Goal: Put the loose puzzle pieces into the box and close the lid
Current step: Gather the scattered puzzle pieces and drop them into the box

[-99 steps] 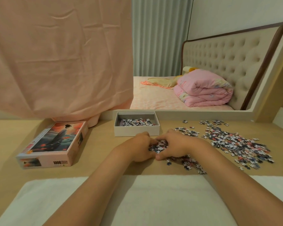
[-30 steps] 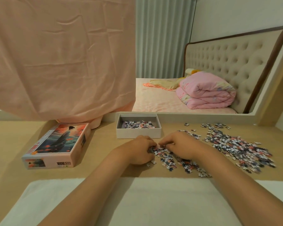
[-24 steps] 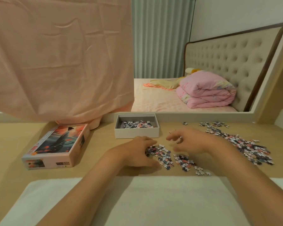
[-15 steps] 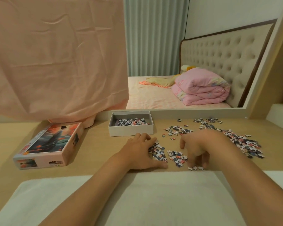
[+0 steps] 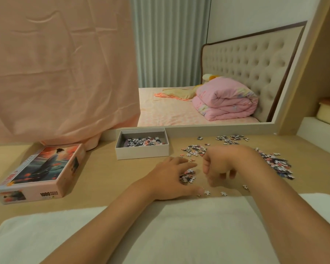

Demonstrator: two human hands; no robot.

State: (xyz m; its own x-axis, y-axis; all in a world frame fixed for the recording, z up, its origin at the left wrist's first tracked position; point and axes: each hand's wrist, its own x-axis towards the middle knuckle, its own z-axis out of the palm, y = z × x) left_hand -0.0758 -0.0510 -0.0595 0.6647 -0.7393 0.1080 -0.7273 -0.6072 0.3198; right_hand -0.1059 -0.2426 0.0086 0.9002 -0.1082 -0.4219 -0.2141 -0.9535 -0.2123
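Note:
The open white box (image 5: 142, 154) stands on the wooden table near the mirror, with several pieces on its floor. Its lid (image 5: 40, 171), printed with a picture, lies flat to the left. Loose puzzle pieces (image 5: 274, 162) are scattered at the right, and a small heap (image 5: 188, 177) lies in the middle. My left hand (image 5: 170, 178) rests flat with spread fingers against that heap. My right hand (image 5: 219, 166) hovers just right of it, fingers curled downward; whether it holds pieces is hidden. A few single pieces (image 5: 207, 192) lie near the front.
A white cloth (image 5: 160, 231) covers the table's near edge. A pink fabric (image 5: 61, 69) hangs over the left of a large mirror (image 5: 208, 107) along the table's back. A cream shelf step (image 5: 320, 128) rises at the far right.
My right hand moved from the middle heap out to the right and came back, curled, beside my left hand. The heap between the hands has shrunk and shifted toward my left hand.

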